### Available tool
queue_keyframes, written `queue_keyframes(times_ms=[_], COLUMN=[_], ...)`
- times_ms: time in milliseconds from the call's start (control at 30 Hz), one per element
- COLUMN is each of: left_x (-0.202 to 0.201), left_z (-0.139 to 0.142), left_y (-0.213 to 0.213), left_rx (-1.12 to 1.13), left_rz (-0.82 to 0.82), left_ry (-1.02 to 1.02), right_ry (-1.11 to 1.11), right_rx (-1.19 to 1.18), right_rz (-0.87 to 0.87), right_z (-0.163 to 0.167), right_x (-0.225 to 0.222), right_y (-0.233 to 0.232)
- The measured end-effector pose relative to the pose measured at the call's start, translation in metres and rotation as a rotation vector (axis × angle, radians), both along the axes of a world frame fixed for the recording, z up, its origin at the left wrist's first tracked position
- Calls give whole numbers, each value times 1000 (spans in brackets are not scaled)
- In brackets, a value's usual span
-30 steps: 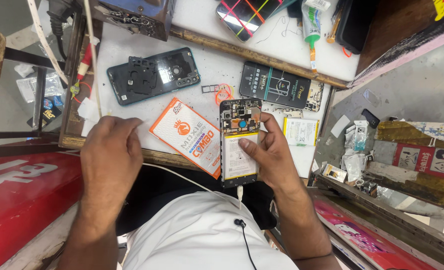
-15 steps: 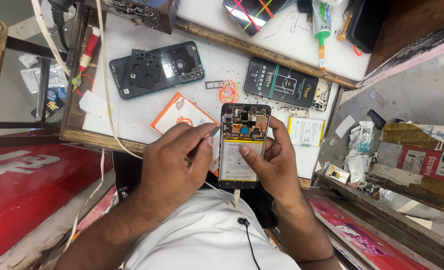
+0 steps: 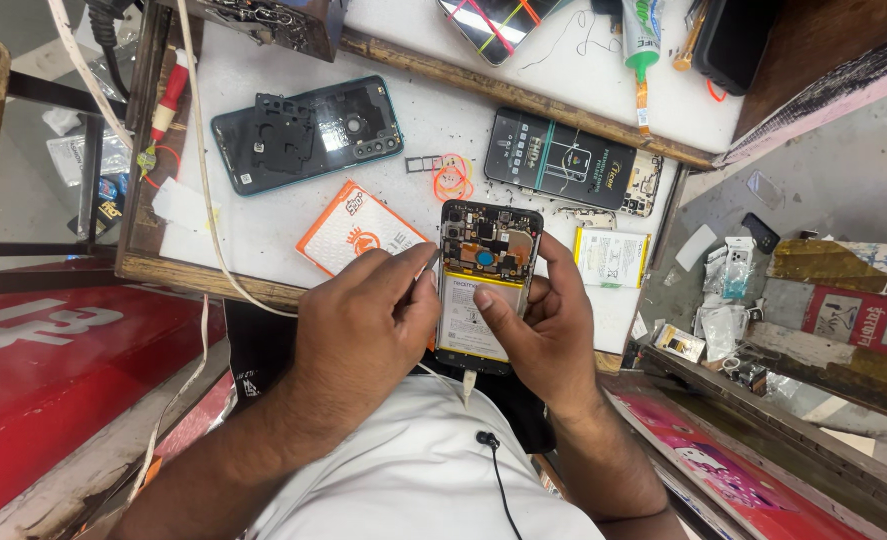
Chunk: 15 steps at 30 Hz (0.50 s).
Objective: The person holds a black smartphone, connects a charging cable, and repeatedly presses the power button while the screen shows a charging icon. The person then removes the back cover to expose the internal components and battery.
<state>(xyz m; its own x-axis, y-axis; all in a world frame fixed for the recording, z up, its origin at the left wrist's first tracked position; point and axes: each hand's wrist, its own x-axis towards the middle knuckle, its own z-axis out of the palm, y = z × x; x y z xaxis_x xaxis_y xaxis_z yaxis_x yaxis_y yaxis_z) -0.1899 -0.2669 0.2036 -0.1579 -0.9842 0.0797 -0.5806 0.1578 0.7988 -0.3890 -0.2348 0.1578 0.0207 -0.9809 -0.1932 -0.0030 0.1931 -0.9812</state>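
The right hand (image 3: 548, 335) grips an opened smartphone (image 3: 485, 285) with its back cover off, thumb pressed on the pale battery and fingers wrapped round the right side. The phone sits over the near edge of the white worktop (image 3: 263, 215), circuit board end pointing away from the person. The left hand (image 3: 363, 330) is closed, pinching a thin metal tool (image 3: 429, 262) whose tip touches the phone's upper left edge. Just left of the phone lies an orange and white packet (image 3: 358, 235), partly under the left hand. Further back on the worktop lies the dark back cover (image 3: 308, 132), with a small SIM tray (image 3: 421, 162) and orange rubber bands (image 3: 452, 178) beside it. A loose battery (image 3: 611, 257) lies near the right edge, and a dark flat box (image 3: 563, 160) lies behind it.
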Motion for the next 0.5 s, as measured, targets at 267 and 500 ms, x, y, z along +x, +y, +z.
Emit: queue_keyframes(times_ms=[267, 500], left_x=[-8, 18], left_z=[1, -4], left_y=[-2, -22], left_rx=[-67, 272], left_rz=[14, -114], left_ry=[-150, 156], right_ry=[223, -127], right_rx=[-50, 59], right_rz=[-14, -13], right_z=[1, -2], right_x=[7, -7], right_y=[6, -7])
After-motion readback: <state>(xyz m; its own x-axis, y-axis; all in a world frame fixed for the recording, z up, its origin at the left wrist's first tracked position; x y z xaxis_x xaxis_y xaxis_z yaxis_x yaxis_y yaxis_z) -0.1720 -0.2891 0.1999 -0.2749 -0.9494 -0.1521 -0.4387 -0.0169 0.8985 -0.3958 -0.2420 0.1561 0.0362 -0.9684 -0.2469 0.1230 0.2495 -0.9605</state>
